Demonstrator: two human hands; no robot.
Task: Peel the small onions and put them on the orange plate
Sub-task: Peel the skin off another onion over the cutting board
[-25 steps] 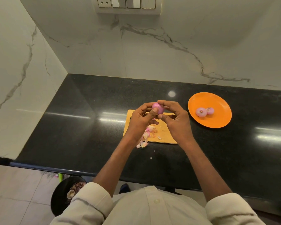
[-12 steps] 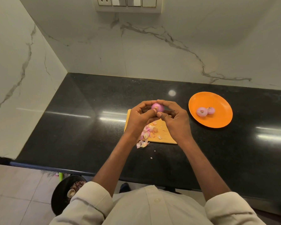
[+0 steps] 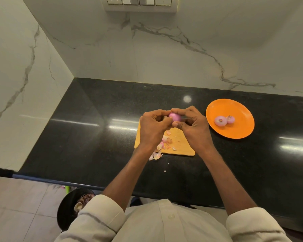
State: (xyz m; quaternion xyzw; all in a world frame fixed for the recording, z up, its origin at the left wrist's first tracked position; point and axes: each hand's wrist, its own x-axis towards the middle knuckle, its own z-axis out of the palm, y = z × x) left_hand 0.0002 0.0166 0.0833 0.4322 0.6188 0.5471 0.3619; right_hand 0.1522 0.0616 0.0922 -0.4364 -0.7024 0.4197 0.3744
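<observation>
Mid-frame, left hand [image 3: 153, 125] and right hand [image 3: 193, 126] both pinch one pink onion [image 3: 175, 117] between fingertips, above the cutting board [image 3: 181, 145]; no writing visible.

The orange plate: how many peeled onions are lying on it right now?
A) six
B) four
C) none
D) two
D: on the orange plate two peeled onions lie side by side, while a third onion is between the fingers of both hands.
</observation>
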